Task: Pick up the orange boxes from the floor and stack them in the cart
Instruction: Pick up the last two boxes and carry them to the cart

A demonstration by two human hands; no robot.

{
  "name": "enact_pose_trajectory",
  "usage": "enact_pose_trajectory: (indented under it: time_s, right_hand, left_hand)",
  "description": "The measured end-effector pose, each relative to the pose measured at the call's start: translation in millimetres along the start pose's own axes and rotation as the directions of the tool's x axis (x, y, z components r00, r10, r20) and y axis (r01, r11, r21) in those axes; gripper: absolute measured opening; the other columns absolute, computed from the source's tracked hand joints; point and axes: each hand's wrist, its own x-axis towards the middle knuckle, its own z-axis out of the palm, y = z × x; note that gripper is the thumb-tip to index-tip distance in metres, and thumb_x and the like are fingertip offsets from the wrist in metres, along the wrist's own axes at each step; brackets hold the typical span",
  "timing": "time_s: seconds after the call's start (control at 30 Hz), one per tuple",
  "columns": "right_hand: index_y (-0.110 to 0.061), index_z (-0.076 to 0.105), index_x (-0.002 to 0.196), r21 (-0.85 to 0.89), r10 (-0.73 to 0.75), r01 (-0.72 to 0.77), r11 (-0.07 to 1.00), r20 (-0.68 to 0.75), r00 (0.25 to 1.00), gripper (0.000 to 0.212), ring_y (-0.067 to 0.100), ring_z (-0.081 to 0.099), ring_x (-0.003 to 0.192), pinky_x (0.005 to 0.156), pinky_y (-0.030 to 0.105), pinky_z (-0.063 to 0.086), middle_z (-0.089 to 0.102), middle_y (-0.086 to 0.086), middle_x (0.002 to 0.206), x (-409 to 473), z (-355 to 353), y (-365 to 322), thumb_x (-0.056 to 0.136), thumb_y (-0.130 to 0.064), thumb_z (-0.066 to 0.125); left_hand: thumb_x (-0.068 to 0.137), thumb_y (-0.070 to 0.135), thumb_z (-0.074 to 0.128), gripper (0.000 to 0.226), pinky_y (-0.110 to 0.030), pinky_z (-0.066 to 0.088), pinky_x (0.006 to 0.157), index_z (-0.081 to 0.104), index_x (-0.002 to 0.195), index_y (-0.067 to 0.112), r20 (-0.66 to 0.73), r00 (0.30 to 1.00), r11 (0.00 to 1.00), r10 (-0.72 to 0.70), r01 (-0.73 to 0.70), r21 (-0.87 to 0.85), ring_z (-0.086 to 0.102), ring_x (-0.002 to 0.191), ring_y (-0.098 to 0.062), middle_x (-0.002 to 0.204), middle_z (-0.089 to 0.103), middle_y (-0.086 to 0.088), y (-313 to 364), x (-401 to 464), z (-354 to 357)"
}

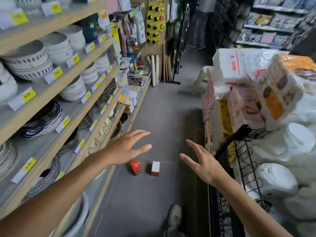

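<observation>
Both my hands reach out empty in a shop aisle: left hand [127, 147] and right hand [204, 164] spread, fingers straight, gripping nothing. Two orange boxes [136, 167] [155, 168] stand side by side on the grey floor [153, 117], in view between and just beyond the hands. The black wire cart [246, 158] stands at my right.

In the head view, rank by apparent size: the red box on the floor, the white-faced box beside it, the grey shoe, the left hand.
1. Left hand, though it is nearest the camera.
2. Grey shoe.
3. Red box and white-faced box: look alike, not ranked.
</observation>
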Motion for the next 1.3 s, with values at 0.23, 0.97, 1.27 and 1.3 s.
enact_pose_trajectory:
  time_s: [0.23,0.97,1.27,1.3]
  right_hand:
    - [-0.049,0.013,0.155,0.036,-0.024,0.020,0.999,0.134,0.991,0.082,0.028,0.033,0.149,0.119,0.052,0.034,0.023,-0.007,0.167,155.8,11.0,35.0,0.085,-0.086,0.035]
    - [-0.041,0.006,0.158,0.012,0.191,-0.218,0.976,0.439,0.878,0.097,0.031,0.036,0.147,0.117,0.052,0.036,0.018,-0.007,0.168,422.4,238.1,144.8,0.082,-0.082,0.050]
    - [-0.040,0.003,0.158,0.042,0.361,-0.418,0.907,0.431,0.827,0.110,0.032,0.032,0.148,0.117,0.054,0.036,0.022,-0.004,0.166,483.5,436.4,237.2,0.071,-0.082,0.057]
    - [-0.039,0.004,0.159,0.067,0.382,-0.449,0.891,0.423,0.822,0.109,0.031,0.032,0.148,0.117,0.053,0.035,0.024,-0.003,0.166,490.7,457.4,247.0,0.074,-0.076,0.063]
  left_hand:
    - [0.089,0.079,0.037,0.070,-0.042,0.024,0.120,0.021,0.152,0.051,-0.019,0.983,0.979,-0.180,0.177,-0.097,0.018,0.148,-0.003,0.161,0.017,0.024,-50.2,104.6,3.2]
    - [0.096,0.044,0.061,0.052,-0.004,0.024,0.107,0.049,0.142,0.023,-0.025,0.924,0.853,-0.382,0.342,-0.394,0.037,0.129,0.016,0.139,0.047,0.016,-287.2,287.5,203.8]
    - [0.084,0.059,0.049,0.070,-0.013,0.029,0.106,0.051,0.140,0.018,0.069,0.895,0.808,-0.440,0.428,-0.404,0.049,0.127,-0.011,0.133,0.053,0.003,-426.2,323.1,371.5]
    - [0.083,0.060,0.048,0.071,-0.007,0.026,0.105,0.051,0.140,0.019,0.075,0.889,0.796,-0.452,0.440,-0.416,0.048,0.128,-0.010,0.134,0.053,0.004,-437.6,325.9,388.1]
